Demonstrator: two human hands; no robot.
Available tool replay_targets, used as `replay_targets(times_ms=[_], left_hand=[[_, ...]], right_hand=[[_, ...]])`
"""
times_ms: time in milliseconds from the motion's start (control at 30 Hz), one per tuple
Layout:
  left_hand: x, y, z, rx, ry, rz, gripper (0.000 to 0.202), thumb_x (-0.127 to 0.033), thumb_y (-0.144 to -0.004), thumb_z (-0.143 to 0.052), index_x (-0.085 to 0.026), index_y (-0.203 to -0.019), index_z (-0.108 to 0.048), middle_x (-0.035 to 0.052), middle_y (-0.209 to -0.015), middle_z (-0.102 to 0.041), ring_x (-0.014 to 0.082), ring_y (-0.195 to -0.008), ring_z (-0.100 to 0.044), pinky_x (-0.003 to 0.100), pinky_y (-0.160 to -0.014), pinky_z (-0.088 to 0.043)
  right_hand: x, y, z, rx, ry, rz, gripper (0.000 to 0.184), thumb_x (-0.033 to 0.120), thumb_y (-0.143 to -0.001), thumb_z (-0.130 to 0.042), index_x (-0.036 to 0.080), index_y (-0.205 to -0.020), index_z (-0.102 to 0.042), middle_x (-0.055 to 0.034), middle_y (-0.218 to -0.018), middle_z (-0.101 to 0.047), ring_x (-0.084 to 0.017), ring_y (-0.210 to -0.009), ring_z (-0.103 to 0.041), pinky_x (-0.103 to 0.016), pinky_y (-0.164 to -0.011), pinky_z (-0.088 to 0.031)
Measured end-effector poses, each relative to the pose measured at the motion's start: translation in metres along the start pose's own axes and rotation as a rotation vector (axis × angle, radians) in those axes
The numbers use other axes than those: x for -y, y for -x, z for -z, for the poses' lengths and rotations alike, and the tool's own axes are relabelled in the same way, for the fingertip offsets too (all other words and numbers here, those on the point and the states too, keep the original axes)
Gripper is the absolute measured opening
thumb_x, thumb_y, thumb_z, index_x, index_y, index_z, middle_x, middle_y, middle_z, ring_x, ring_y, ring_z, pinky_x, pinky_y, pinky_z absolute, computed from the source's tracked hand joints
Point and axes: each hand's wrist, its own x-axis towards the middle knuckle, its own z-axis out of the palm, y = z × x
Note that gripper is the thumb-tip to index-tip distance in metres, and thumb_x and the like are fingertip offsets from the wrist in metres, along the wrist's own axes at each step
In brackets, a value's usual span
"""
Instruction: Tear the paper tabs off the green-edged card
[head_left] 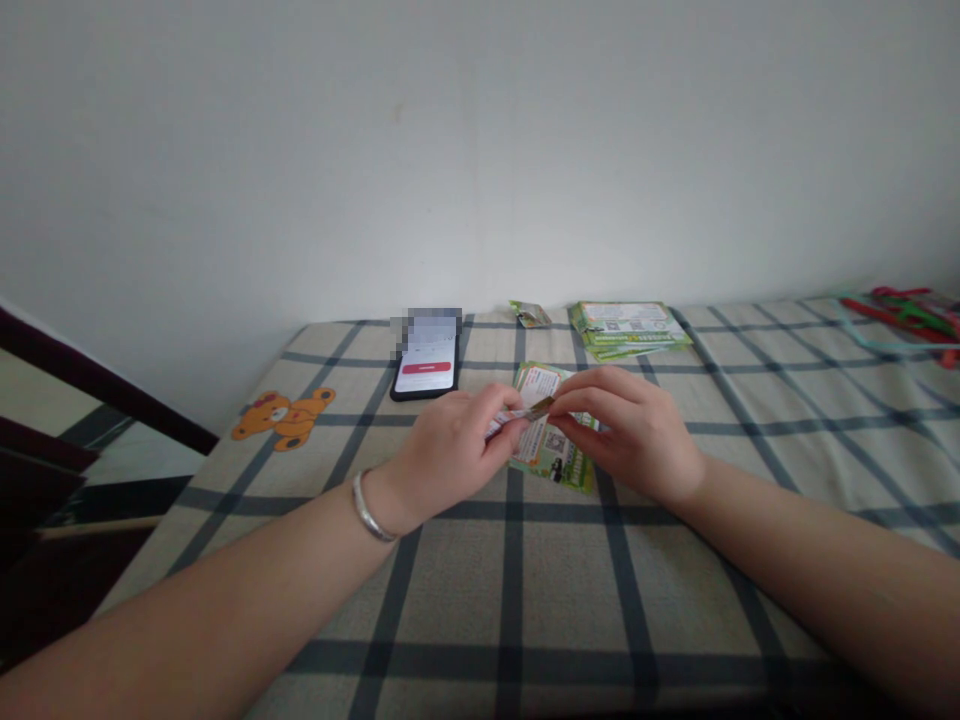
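My left hand (450, 452) and my right hand (626, 430) meet over the checked cloth (525, 590), fingers pinched together on a small folded paper piece (534, 410) held between them. A silver bangle (369, 510) circles my left wrist. Under the hands lies a green and white printed leaflet (551, 455), flat on the cloth and partly hidden by my fingers.
A phone (427, 362) with a lit screen lies behind my left hand. A stack of green leaflets (628, 328) and a small torn scrap (531, 315) sit near the wall. Red and green strips (911, 315) lie at the far right. A bear print (285, 417) marks the cloth's left side.
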Motion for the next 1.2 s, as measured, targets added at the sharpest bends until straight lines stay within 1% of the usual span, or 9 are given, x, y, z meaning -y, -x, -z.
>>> replay_targets(times_ms=[133, 333, 533, 667, 800, 967, 1100, 1200], left_hand=[[0.0002, 0.0000, -0.0004, -0.009, 0.016, -0.007, 0.011, -0.018, -0.086, -0.059, -0.019, -0.093, -0.050, -0.0006, -0.076, -0.066, 0.0148, -0.068, -0.063, 0.025, -0.064, -0.045], [0.0017, 0.0008, -0.0014, 0.002, 0.059, -0.022, 0.010, -0.020, -0.088, -0.057, -0.018, -0.094, -0.049, 0.0003, -0.078, -0.065, 0.0139, -0.069, -0.063, 0.023, -0.061, -0.046], [0.0025, 0.0003, -0.0025, -0.043, -0.037, -0.120, 0.008, -0.022, -0.090, -0.055, -0.017, -0.094, -0.050, -0.0001, -0.072, -0.065, 0.0156, -0.067, -0.062, 0.027, -0.066, -0.047], [0.0011, -0.0011, -0.0021, -0.031, -0.093, -0.169, 0.006, -0.022, -0.092, -0.052, -0.016, -0.090, -0.052, 0.0008, -0.071, -0.065, 0.0155, -0.065, -0.061, 0.028, -0.067, -0.047], [-0.0014, -0.0022, -0.0003, -0.031, -0.189, -0.217, 0.009, -0.022, -0.093, -0.049, -0.016, -0.089, -0.054, 0.0006, -0.067, -0.064, 0.0155, -0.062, -0.060, 0.029, -0.065, -0.046], [-0.0036, -0.0031, 0.0026, -0.018, -0.292, -0.295, 0.014, -0.020, -0.094, -0.046, -0.016, -0.085, -0.056, -0.0014, -0.059, -0.059, 0.0143, -0.056, -0.055, 0.029, -0.059, -0.042], [-0.0028, -0.0032, 0.0036, -0.033, -0.340, -0.353, 0.012, -0.015, -0.092, -0.047, -0.017, -0.084, -0.056, -0.0032, -0.056, -0.056, 0.0132, -0.053, -0.051, 0.029, -0.058, -0.041], [-0.0020, -0.0031, 0.0034, -0.028, -0.350, -0.366, 0.010, -0.014, -0.091, -0.048, -0.016, -0.084, -0.055, -0.0032, -0.057, -0.056, 0.0133, -0.053, -0.052, 0.029, -0.059, -0.041]], right_hand=[[0.0003, 0.0001, -0.0005, -0.008, 0.010, -0.002, 0.008, 0.018, -0.086, -0.063, 0.019, -0.093, -0.065, -0.0045, -0.094, -0.070, -0.017, -0.084, -0.063, -0.030, -0.074, -0.051], [-0.0006, 0.0000, -0.0003, -0.006, 0.014, 0.005, 0.009, 0.018, -0.086, -0.063, 0.020, -0.094, -0.067, -0.0039, -0.094, -0.072, -0.018, -0.085, -0.063, -0.032, -0.075, -0.050], [-0.0002, -0.0024, 0.0002, -0.016, 0.020, 0.013, 0.010, 0.019, -0.086, -0.064, 0.020, -0.095, -0.069, -0.0035, -0.096, -0.072, -0.018, -0.084, -0.062, -0.033, -0.075, -0.050], [-0.0009, -0.0033, -0.0004, -0.014, 0.012, 0.023, 0.007, 0.020, -0.085, -0.065, 0.020, -0.091, -0.069, -0.0035, -0.095, -0.072, -0.018, -0.083, -0.061, -0.033, -0.074, -0.049], [-0.0020, -0.0042, -0.0009, -0.017, 0.004, 0.019, 0.005, 0.023, -0.084, -0.066, 0.021, -0.088, -0.069, -0.0044, -0.095, -0.071, -0.018, -0.083, -0.061, -0.033, -0.074, -0.049], [-0.0012, -0.0041, -0.0004, 0.000, 0.016, -0.014, 0.007, 0.025, -0.086, -0.064, 0.022, -0.084, -0.070, -0.0053, -0.098, -0.069, -0.018, -0.083, -0.059, -0.034, -0.073, -0.048], [-0.0009, -0.0032, -0.0007, 0.000, 0.014, -0.022, 0.007, 0.024, -0.086, -0.063, 0.022, -0.082, -0.069, -0.0053, -0.100, -0.068, -0.018, -0.085, -0.058, -0.035, -0.076, -0.048], [-0.0011, -0.0030, -0.0011, 0.007, 0.014, -0.025, 0.006, 0.023, -0.085, -0.064, 0.022, -0.082, -0.068, -0.0057, -0.103, -0.067, -0.019, -0.087, -0.058, -0.035, -0.077, -0.048]])
